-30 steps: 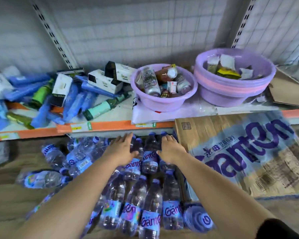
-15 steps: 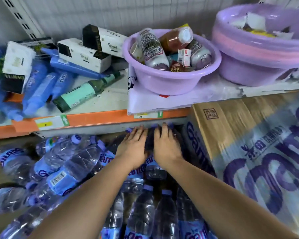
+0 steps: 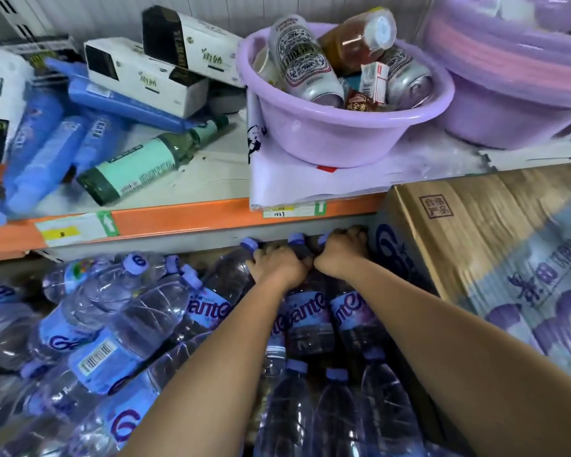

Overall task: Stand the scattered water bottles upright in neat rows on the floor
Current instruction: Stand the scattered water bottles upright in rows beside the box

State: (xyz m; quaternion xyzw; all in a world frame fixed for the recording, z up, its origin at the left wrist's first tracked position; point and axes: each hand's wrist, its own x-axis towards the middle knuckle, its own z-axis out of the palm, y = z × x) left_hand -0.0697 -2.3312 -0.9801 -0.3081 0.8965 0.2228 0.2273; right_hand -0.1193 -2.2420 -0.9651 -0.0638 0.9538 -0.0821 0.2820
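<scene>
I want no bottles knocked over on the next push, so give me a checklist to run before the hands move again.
1. Left hand closed on back-row bottle necks: ok.
2. Right hand closed on a neck beside it: ok.
3. Clearance under orange shelf edge: not ok, caps sit right below it.
4. Room on the right: not ok, cardboard carton crowds the row.
5. Left pile of fallen bottles upright: not ok.
6. Floor behind the row: cannot tell.

Left hand (image 3: 279, 265) and right hand (image 3: 342, 250) side by side under the shelf (image 3: 185, 219) edge, fingers curled over the tops of upright bottles (image 3: 305, 321). Left of the left hand: bottles lying in a heap (image 3: 112, 324). Box (image 3: 495, 258) touching the right hand's right side. Basin (image 3: 340, 127) on shelf above both hands.
</scene>
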